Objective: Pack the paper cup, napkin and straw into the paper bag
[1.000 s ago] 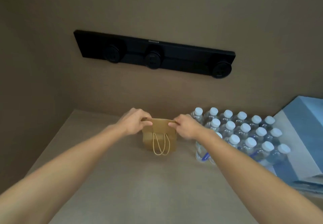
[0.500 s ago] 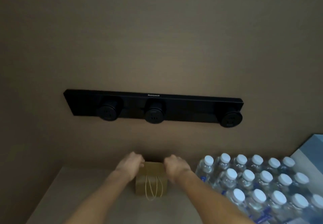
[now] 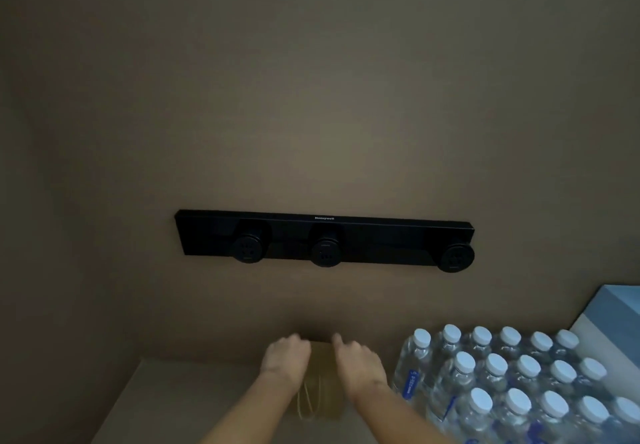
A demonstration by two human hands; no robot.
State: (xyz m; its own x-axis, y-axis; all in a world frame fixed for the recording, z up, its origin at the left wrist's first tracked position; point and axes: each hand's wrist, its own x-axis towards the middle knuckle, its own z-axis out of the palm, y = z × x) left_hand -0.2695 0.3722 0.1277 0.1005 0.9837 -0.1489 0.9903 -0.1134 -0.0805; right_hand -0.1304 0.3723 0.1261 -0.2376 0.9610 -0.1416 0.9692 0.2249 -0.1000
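A small brown paper bag [image 3: 323,388] with string handles stands on the beige tabletop [image 3: 166,405] near the wall. My left hand [image 3: 285,360] rests against the bag's upper left edge and my right hand [image 3: 356,362] against its upper right edge, one on each side of the top. The fingers look loosely curled and blurred, so the grip on the bag's top is unclear. No cup, napkin or straw is visible; the bag's inside is hidden.
A shrink-wrapped pack of several water bottles [image 3: 512,384] with white caps stands close to the right of the bag. A blue and white box [image 3: 613,322] sits at the far right. A black socket rail [image 3: 325,241] is mounted on the wall above.
The camera has tilted upward, so the bag and hands sit lower in the view. Both hands have moved closer together at the bag's top, and the scene has become darker.
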